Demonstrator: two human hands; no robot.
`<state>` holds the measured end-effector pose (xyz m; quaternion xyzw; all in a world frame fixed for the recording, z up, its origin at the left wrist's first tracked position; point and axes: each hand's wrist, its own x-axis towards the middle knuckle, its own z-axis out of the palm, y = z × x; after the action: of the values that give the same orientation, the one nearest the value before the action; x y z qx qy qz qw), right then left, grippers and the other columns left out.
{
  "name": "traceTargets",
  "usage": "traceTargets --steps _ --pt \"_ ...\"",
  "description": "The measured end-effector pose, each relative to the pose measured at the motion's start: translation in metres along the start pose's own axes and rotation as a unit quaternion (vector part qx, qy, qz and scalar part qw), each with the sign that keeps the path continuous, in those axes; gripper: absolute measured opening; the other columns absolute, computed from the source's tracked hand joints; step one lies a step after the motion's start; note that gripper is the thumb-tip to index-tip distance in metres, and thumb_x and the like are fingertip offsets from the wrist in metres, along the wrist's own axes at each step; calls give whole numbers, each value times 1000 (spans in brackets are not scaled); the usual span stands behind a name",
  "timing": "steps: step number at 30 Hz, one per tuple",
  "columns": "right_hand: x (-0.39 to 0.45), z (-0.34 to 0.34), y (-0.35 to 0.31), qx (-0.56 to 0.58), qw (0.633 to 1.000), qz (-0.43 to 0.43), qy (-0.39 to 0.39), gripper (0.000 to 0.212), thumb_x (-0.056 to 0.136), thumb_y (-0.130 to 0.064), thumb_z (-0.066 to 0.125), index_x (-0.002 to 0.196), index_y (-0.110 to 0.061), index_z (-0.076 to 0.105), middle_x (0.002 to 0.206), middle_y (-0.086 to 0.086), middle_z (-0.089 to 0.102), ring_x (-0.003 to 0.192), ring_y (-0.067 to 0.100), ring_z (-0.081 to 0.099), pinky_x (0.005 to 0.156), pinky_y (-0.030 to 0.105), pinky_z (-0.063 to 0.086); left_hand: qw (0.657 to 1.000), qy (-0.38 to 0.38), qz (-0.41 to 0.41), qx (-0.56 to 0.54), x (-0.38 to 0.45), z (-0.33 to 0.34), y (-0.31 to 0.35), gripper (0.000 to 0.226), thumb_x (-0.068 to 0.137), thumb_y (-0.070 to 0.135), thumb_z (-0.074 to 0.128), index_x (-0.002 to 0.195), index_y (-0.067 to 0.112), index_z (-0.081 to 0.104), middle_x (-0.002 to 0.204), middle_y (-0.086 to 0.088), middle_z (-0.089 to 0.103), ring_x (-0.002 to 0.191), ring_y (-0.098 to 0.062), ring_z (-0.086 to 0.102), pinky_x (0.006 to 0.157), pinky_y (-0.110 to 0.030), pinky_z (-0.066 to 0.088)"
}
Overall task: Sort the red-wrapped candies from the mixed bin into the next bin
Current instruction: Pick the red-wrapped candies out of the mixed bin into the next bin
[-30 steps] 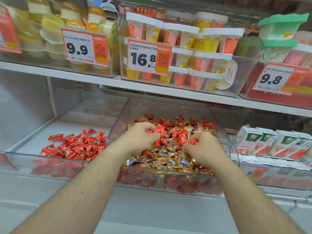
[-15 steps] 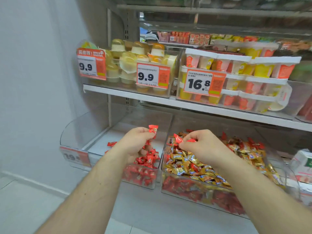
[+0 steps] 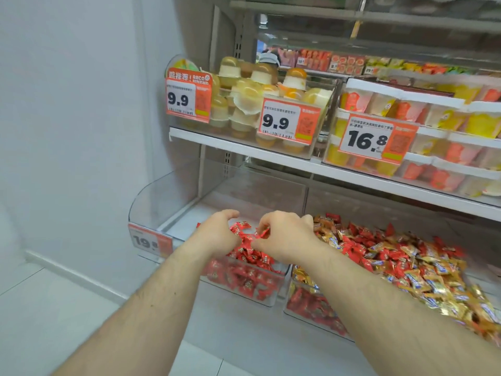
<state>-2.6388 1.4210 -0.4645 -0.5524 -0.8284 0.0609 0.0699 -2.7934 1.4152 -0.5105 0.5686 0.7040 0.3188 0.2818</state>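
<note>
This was a shop. At twelve o'clock a white shelf point(image 3: 298, 165) carried clear bins of jelly cups point(image 3: 244, 104) fronted by orange price tags point(image 3: 288, 122) reading 9.9 and 16.8; loose wrapped candies point(image 3: 406, 261) filled bins at four o'clock.

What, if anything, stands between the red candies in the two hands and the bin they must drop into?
Nothing visible. Both the left hand and right hand hold red candies directly above the red-candy bin, whose top is open. The clear divider wall to the mixed bin lies to the right.
</note>
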Motion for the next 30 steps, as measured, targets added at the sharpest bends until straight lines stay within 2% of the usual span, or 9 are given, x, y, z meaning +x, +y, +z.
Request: traceTargets --steps 3,7,11,15,18,20,24,27,30 --pt "0 5 2 -3 1000 -6 -11 52 81 -61 62 127 -39 57 124 -5 57 125 22 42 101 41 27 1000 4 -3 5 0 -3 -4 69 85 2 54 146 32 40 144 -1 49 94 -17 65 77 -29 53" --pt "8 -8 5 88 995 -35 -34 33 92 -18 57 123 -25 65 127 0 61 120 18 54 99 30 43 989 81 -30 116 1 -16 -12 58 85 3 48 134 34 50 129 9 60 127 -19 48 117 -50 17" --pt "36 -12 -15 72 948 -58 -303 33 89 -2 60 115 -19 70 105 2 73 92 14 68 83 29 52 987 103 -20 124 3 -27 -23 47 86 5 49 125 31 58 123 10 64 120 -16 53 110 -40 32" --pt "72 16 -42 -94 859 -42 -501 49 95 -4 52 137 -28 54 113 -2 66 110 19 63 99 36 48 995 62 -25 70 2 -26 -30 43 83 -2 47 109 27 65 115 5 66 109 -18 60 96 -37 48" --pt "95 22 -52 -160 867 -54 -468 57 99 -6 47 152 -24 34 133 3 54 108 18 60 83 25 50 995 73 -26 59 0 -26 -34 42 80 -3 46 95 32 63 108 5 67 104 -19 62 93 -37 50" --pt "111 21 -52 -199 906 -76 -366 49 98 -7 45 146 -14 45 140 7 53 117 26 60 75 29 53 996 80 -26 43 1 -29 -38 40 79 -2 44 92 31 62 104 4 68 100 -20 63 89 -35 52" --pt "129 34 -50 -107 974 -76 -186 43 93 -7 45 134 -13 60 138 7 58 122 25 57 99 31 48 996 87 -22 21 3 -32 -43 40 80 -3 43 92 29 64 101 3 68 96 -20 63 84 -34 54" --pt "121 47 -55 21 951 -89 -296 49 99 -13 49 146 -27 46 153 -4 41 139 18 39 111 32 32 996 84 -18 24 1 -33 -42 41 80 -4 43 97 25 67 101 0 68 96 -21 63 82 -33 54" --pt "109 55 -61 17 913 -55 -404 46 103 -25 45 146 -40 42 156 -10 34 142 20 34 111 46 37 996 81 -17 20 -2 -34 -41 34 83 -1 47 95 26 66 102 2 68 95 -19 62 81 -30 53"
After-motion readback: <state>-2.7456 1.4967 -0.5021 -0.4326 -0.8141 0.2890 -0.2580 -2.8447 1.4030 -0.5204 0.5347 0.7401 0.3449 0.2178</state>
